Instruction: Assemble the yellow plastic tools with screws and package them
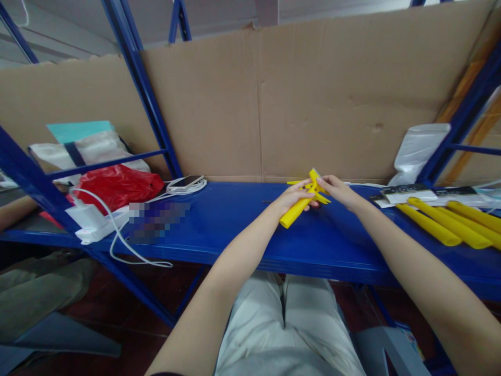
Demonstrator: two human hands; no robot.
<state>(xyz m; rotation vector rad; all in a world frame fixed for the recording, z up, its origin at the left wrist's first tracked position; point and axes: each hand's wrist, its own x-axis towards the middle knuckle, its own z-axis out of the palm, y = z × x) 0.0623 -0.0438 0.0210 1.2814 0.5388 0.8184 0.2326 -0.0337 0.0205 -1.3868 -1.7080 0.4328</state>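
My left hand [293, 198] is closed around a yellow tube [294, 213] with several short arms spreading from its upper part. The tube is tilted, its round end pointing down toward me, above the blue shelf table. My right hand [333, 189] pinches the upper end of the same piece between thumb and fingers. Something small and dark shows under the fingers, too unclear to name. To the right of my right hand lie several plain yellow tubes [450, 222] side by side.
Packets with black labels [409, 194] lie behind the yellow tubes, near a white plastic bag [420, 151]. On the left are a phone [188, 181], a power strip [105, 227] with a charger, and a red bag [119, 185]. Cardboard [313, 99] walls the back. Another person's arm [19, 211] shows far left.
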